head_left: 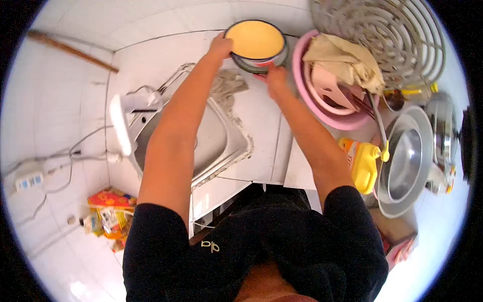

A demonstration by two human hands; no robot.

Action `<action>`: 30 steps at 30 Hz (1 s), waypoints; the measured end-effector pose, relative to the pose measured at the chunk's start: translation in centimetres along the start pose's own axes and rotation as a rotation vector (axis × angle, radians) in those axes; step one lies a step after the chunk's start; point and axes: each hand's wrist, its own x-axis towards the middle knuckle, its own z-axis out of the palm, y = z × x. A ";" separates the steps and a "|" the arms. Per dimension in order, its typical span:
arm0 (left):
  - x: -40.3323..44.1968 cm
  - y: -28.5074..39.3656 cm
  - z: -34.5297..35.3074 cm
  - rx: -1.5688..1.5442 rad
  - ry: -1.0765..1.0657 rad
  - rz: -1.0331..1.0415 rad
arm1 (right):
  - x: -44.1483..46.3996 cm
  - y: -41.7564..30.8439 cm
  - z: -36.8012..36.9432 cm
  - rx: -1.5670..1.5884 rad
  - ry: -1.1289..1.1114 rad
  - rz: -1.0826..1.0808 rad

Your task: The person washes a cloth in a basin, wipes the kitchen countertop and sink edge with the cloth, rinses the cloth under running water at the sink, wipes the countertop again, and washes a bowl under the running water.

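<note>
Because the left hand (220, 48) and right hand (275, 80) clasp the bowl (255, 39) by its left rim and near side above the surface's (262, 116) back, uneven support could tip it against the basin (298, 70).

My left hand (221, 46) grips the left edge of a yellow-topped round container (255, 39) with a dark rim; my right hand (276, 80) holds it low on the near side; the steel sink (214, 146) lies to the left, a greyish rag (230, 84) beside it; to the right sits a pink basin (300, 65), beige cloth (347, 55) over it; nearer me, a yellow bottle (363, 168).
</note>
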 end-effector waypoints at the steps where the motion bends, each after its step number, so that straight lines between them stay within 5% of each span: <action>1: 0.7 -0.7 0.6 -0.035 -0.008 0.019 | 0.5 0.2 -0.4 -0.006 0.041 -0.013; 11: 0.0 -1.5 2.6 -0.101 -0.003 0.006 | 4.4 1.2 -1.3 -0.044 0.104 -0.044; 15: 0.5 -7.2 -0.4 0.178 0.167 0.143 | 1.9 -0.8 -1.0 0.089 0.066 0.081; 18: -5.7 -8.8 -1.2 1.048 0.412 0.243 | -1.2 1.0 -2.0 -0.106 0.151 0.047; 20: -8.2 -11.2 -1.6 1.257 0.377 0.445 | -3.1 3.6 -3.0 -0.205 0.050 0.088; 22: -8.6 -13.0 -2.3 1.256 0.298 0.518 | -5.4 6.4 -3.4 -0.311 -0.183 0.070; 26: -6.9 -13.5 -3.2 0.744 0.170 0.430 | -9.1 5.6 0.3 -0.279 -0.253 0.093; 30: -13.3 -10.8 -1.0 0.505 0.197 0.465 | -10.5 5.0 2.5 0.030 -0.448 0.342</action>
